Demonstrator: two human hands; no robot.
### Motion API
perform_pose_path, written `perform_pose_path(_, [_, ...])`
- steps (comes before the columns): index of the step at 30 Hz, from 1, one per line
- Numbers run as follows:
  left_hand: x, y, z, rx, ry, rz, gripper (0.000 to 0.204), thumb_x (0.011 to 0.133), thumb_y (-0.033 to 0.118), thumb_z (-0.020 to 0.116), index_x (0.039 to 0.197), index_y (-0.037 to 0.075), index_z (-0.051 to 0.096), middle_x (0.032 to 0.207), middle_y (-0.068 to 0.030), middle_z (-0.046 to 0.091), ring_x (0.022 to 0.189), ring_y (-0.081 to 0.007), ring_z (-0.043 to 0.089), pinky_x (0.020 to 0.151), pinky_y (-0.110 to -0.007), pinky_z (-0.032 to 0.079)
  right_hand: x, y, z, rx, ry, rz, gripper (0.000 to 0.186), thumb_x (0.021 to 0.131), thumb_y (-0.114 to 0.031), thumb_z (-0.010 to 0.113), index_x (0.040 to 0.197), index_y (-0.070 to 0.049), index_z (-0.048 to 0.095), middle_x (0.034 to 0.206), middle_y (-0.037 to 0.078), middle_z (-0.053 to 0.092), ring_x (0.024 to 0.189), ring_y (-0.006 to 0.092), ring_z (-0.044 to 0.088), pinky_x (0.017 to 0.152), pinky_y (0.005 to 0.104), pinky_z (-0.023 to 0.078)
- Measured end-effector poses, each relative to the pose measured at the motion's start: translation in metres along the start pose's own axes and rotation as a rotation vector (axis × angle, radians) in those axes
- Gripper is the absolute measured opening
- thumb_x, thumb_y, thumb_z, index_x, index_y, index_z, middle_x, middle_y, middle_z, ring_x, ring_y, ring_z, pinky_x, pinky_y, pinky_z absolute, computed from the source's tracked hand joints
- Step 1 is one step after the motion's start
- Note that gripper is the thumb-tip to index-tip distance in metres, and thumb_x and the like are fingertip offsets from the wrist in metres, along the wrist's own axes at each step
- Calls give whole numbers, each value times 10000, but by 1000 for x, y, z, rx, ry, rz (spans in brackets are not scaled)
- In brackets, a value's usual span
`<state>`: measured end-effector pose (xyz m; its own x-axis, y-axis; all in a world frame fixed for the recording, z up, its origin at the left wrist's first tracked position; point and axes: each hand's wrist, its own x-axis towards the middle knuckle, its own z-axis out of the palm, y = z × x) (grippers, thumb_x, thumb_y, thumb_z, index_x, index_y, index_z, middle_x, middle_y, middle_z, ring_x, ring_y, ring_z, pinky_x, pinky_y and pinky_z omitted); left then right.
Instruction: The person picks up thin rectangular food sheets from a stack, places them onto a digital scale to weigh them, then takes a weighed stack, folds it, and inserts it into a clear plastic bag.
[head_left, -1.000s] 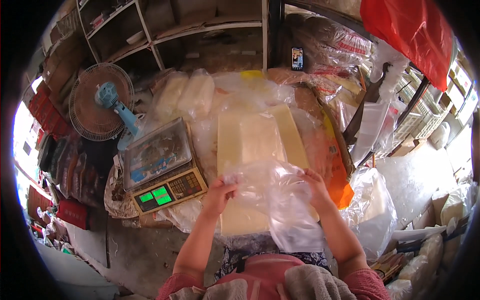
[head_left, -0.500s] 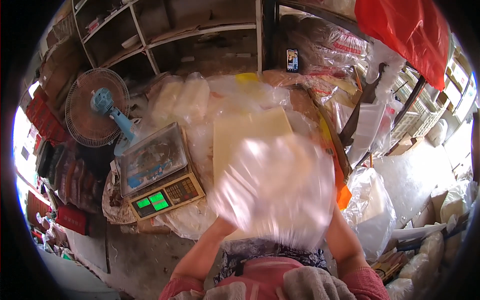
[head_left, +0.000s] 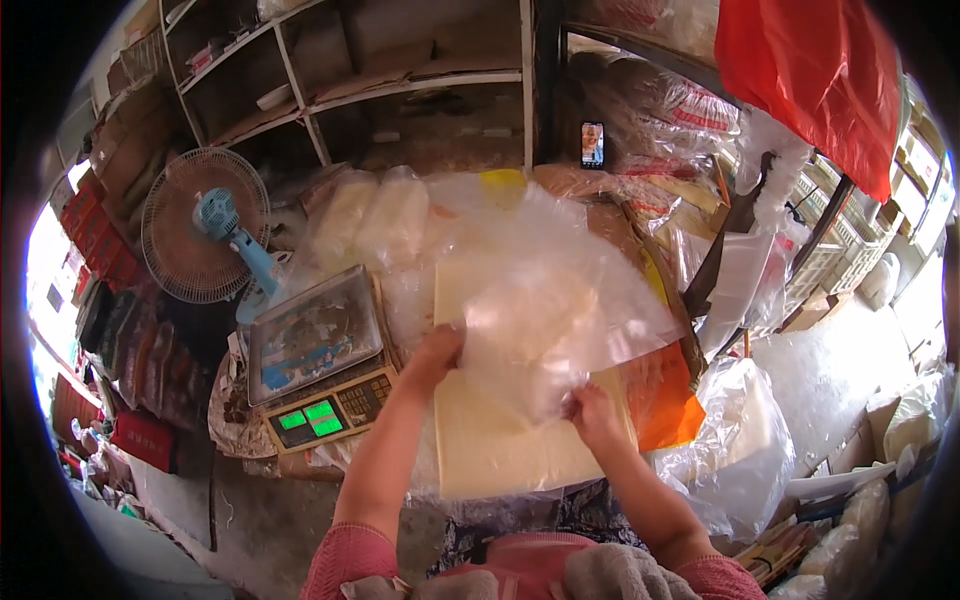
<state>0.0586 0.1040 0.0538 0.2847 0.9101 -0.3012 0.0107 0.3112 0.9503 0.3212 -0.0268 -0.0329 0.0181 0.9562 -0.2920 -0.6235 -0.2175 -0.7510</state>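
A large clear plastic bag (head_left: 535, 335) is stretched between my hands, its far part spreading up and to the right over the table. My left hand (head_left: 440, 352) is closed on the bag's left edge. Lower and farther right, my right hand (head_left: 595, 408) pinches its near edge. Beneath the bag lies a pale yellow rectangular board (head_left: 520, 465), partly hidden. Whether the bag has anything inside I cannot tell.
Left of the board stands a digital scale (head_left: 320, 350) with a lit green display, with a blue fan (head_left: 220, 215) behind it. Wrapped pale packs (head_left: 365, 215) lie at the back. An orange sheet (head_left: 665, 405) borders the board's right side. A phone (head_left: 592, 145) stands at the back.
The bag, blurred by motion before, has moved away from me and flattened over the board. Both hands moved farther from my body, and my right hand came left, over the board.
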Motion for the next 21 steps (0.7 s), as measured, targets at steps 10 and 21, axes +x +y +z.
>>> perform_pose_path(10, [28,-129,44,1069,-57,840,219,820,201,594,949,30,638,881,-154,670,837,-305,648,701,-378,517,13,9,-32,-1142,141,-396,333,890,-167,564,1166,19,558,1094,118,620,1010,220,601,845,314,474])
perform_pose_path(21, [-38,92,76,960,274,1017,155,811,132,598,943,56,568,810,-166,627,716,-370,623,621,-437,508,16,-50,37,463,38,-128,369,875,-196,590,1185,0,548,1094,141,626,1005,248,606,836,334,475])
